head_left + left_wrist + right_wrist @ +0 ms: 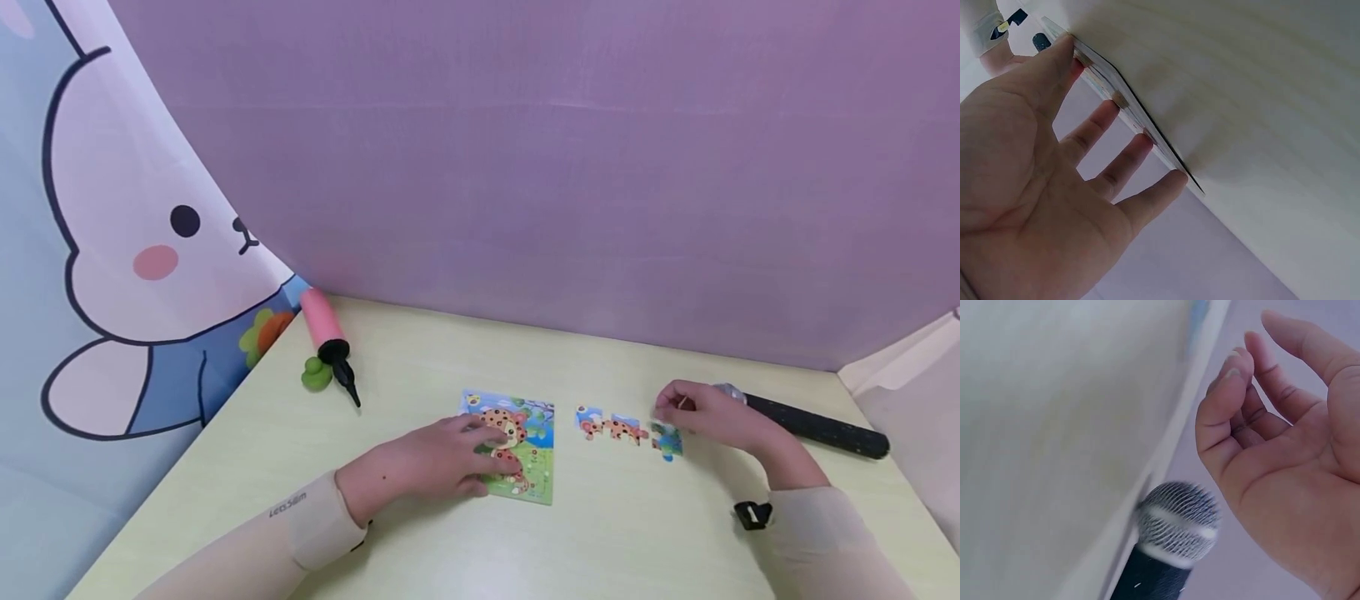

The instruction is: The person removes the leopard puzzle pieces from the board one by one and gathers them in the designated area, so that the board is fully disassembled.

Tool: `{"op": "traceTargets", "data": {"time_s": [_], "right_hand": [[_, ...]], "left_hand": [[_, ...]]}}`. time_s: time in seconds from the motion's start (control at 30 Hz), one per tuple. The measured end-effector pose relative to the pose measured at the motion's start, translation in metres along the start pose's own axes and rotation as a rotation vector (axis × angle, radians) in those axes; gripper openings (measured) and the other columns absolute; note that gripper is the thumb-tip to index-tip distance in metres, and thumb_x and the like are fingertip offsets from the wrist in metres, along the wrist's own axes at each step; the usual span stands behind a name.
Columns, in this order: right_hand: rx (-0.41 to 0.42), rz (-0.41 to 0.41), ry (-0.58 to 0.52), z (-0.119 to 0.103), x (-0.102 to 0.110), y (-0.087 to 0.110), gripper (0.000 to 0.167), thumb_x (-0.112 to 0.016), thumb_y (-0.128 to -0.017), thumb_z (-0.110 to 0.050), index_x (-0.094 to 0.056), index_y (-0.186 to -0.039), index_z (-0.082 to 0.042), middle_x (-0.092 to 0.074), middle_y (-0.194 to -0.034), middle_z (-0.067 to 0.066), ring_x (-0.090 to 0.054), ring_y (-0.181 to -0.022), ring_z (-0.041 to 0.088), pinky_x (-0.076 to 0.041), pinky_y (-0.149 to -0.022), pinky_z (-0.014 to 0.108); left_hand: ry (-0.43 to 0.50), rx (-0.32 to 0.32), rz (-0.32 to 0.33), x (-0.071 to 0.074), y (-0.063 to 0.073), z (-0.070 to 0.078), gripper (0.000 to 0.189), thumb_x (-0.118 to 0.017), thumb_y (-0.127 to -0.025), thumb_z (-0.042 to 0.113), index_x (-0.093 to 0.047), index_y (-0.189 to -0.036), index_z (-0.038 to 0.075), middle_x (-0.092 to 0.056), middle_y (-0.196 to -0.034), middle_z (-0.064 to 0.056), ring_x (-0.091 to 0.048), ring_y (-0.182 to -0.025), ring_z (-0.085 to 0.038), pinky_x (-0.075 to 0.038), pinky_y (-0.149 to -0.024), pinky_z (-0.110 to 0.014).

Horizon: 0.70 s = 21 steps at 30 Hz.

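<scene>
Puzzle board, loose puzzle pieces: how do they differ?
The puzzle board is a straight-edged rectangle; the loose puzzle pieces have notched outlines. The board lies under the left hand, the pieces near the right hand. Both are on the table and show spotted orange artwork.

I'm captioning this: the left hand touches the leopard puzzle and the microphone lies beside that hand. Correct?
The microphone is misplaced: it lies by the right hand, as the head view shows. The left hand does touch the leopard puzzle.
</scene>
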State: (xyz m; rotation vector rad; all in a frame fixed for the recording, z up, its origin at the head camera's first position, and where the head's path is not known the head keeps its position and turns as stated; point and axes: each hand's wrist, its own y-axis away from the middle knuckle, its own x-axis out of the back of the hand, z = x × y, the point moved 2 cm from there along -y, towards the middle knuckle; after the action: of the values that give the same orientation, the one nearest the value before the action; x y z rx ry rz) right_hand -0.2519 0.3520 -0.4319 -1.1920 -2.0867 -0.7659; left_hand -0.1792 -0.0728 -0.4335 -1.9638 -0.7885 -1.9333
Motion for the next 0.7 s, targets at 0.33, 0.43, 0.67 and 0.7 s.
{"op": "traceTargets", "data": {"time_s": [0.33, 0.43, 0.67, 0.7], "right_hand": [[0.074, -0.014, -0.031, -0.054, -0.013, -0.02, 0.021, -0.064, -0.109, -0.032, -0.066, -0.115, -0.013, -0.064, -0.097, 0.009, -0.057, -0.077, 0.018, -0.053, -0.065, 0.029], [0.101, -0.056, -0.06, -0.073, -0.024, -0.03, 0.02, -0.064, -0.109, -0.031, -0.065, -0.116, -0.013, -0.066, -0.099, 0.014, -0.062, -0.077, 0.028, -0.057, -0.063, 0.034], [0.124, -0.131, -0.083, -0.114, -0.056, -0.059, 0.018, -0.064, -0.108, -0.031, -0.065, -0.118, -0.015, -0.068, -0.101, 0.019, -0.066, -0.072, 0.031, -0.058, -0.058, 0.041], [0.121, -0.14, -0.088, -0.119, -0.061, -0.063, 0.018, -0.063, -0.109, -0.03, -0.065, -0.12, -0.015, -0.068, -0.102, 0.018, -0.066, -0.072, 0.029, -0.058, -0.056, 0.041]], "left_hand": [[0.056, 0.017, -0.015, 0.004, -0.002, 0.0, 0.054, -0.057, -0.11, 0.047, -0.042, -0.161, 0.048, -0.045, -0.168, 0.004, -0.044, -0.154, -0.027, -0.044, -0.128, -0.047], [0.106, 0.034, -0.035, 0.006, -0.004, -0.001, 0.054, -0.058, -0.109, 0.047, -0.042, -0.16, 0.049, -0.045, -0.167, 0.004, -0.044, -0.153, -0.026, -0.044, -0.127, -0.048], [0.21, 0.064, -0.016, 0.007, -0.003, -0.008, 0.048, -0.065, -0.106, 0.045, -0.054, -0.152, 0.048, -0.051, -0.159, 0.005, -0.047, -0.147, -0.024, -0.047, -0.124, -0.048], [0.21, 0.068, -0.004, 0.007, -0.002, -0.009, 0.046, -0.066, -0.106, 0.045, -0.057, -0.151, 0.045, -0.052, -0.158, 0.005, -0.047, -0.147, -0.025, -0.048, -0.123, -0.048]]}}
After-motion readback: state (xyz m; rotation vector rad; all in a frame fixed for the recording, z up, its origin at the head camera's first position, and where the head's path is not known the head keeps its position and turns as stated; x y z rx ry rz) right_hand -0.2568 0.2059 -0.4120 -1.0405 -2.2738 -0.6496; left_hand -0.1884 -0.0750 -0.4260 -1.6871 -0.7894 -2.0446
